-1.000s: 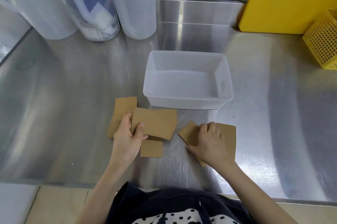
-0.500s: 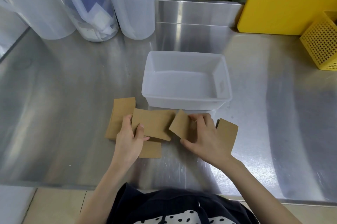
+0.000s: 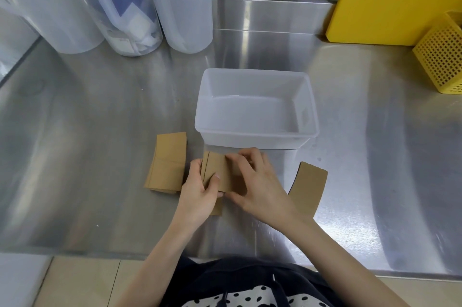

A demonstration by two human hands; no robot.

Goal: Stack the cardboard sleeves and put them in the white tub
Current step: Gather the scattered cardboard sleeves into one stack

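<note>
stacking is only begun: both hands meet over a small stack of sleeves (image 3: 218,172) just in front of the white tub (image 3: 255,135), left hand (image 3: 200,190) pinching its left edge, right hand (image 3: 260,181) pressing on top. one sleeve (image 3: 168,161) lies at left, another (image 3: 308,186) at right, a third (image 3: 217,208) under the left hand. nothing is in the tub.

The right hand (image 3: 260,181) has moved left from the lower centre-right of the frame, carrying one cardboard sleeve (image 3: 220,171) onto the sleeve gripped by the left hand (image 3: 200,189). Both hands now meet there. The remaining right-side sleeve (image 3: 310,186) lies uncovered.
</note>
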